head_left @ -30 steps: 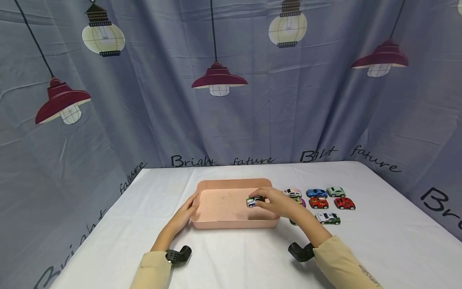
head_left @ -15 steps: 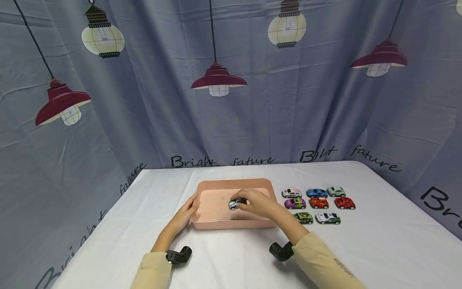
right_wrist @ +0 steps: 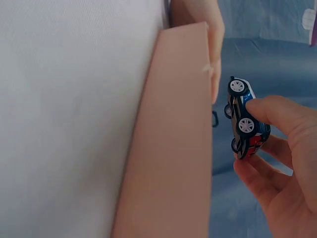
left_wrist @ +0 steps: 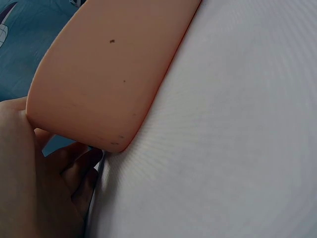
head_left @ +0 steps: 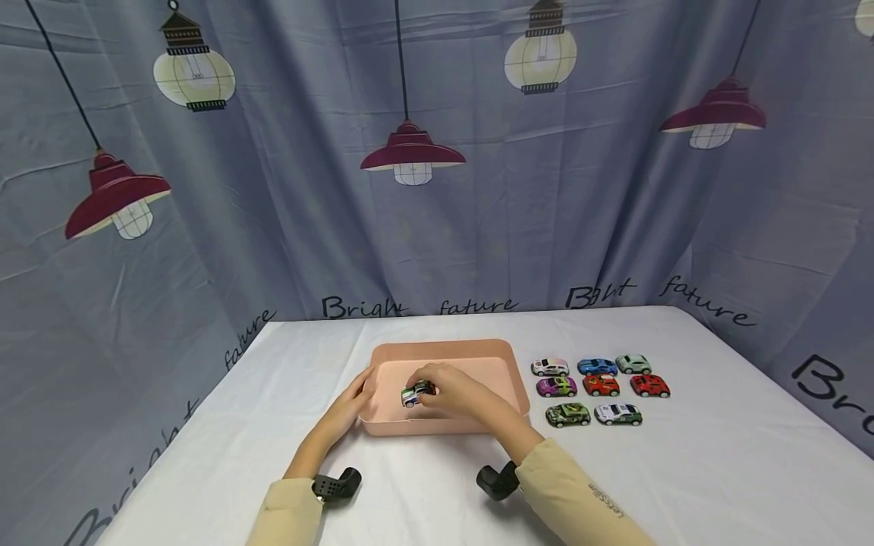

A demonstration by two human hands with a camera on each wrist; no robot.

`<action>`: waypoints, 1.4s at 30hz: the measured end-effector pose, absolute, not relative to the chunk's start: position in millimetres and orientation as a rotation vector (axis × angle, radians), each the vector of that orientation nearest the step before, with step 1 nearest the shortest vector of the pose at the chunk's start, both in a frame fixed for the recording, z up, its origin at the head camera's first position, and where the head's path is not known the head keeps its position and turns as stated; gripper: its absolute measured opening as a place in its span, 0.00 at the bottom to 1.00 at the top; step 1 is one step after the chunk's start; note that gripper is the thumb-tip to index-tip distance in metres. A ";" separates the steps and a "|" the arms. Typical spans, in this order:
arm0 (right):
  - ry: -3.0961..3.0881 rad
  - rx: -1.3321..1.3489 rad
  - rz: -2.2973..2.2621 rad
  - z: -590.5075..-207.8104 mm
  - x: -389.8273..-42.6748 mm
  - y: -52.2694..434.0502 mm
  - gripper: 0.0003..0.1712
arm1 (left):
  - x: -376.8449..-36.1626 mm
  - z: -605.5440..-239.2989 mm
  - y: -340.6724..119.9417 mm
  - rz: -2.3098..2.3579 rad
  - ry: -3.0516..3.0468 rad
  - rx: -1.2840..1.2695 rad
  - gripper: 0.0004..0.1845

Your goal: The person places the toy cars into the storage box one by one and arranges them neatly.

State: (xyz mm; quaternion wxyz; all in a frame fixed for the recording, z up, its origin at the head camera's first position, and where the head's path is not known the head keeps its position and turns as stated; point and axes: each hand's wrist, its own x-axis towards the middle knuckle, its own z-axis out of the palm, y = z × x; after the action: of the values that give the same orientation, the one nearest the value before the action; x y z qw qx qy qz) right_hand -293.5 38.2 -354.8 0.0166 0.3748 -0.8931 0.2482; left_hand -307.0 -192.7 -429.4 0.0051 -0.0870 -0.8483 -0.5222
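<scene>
Right hand (head_left: 456, 394) pinches a toy car (head_left: 416, 393) over the left end of the pink tray (head_left: 505, 350). Left hand (head_left: 355, 398), fingers straight, steadies the tray's left rim. 8 cars (head_left: 601, 385) stand right on the bench (head_left: 717, 470). Risk: a loose grip would let the car roll.

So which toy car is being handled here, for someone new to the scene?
Find the pink tray on the white table. Over its left half, the right hand pinches a white-and-green toy car, the only one off the table.
</scene>
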 end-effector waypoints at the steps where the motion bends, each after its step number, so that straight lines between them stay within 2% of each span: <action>1: -2.788 1.165 0.782 -356.2 -293.8 35.5 0.11 | -307.4 -430.0 -192.9 -1.632 -2.657 -0.275 0.30; 16: -2.858 1.119 0.809 -372.2 -296.9 3.1 0.08 | -302.3 -422.6 -191.9 -1.603 -2.691 -0.260 0.29; 27: -2.913 0.988 0.843 -381.8 -300.7 1.4 0.07 | -306.6 -427.0 -192.3 -1.613 -2.682 -0.242 0.29; 42: -2.918 0.991 1.008 -387.4 -302.4 1.2 0.06 | -306.9 -427.4 -192.1 -1.607 -2.697 -0.239 0.29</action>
State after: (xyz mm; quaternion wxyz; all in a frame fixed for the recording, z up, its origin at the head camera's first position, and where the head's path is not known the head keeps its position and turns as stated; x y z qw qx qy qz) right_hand -302.4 1.2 -387.4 -0.0502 0.3051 -0.8988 0.3106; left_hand -306.9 -192.1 -427.4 -0.0033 -0.0758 -0.8565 -0.5105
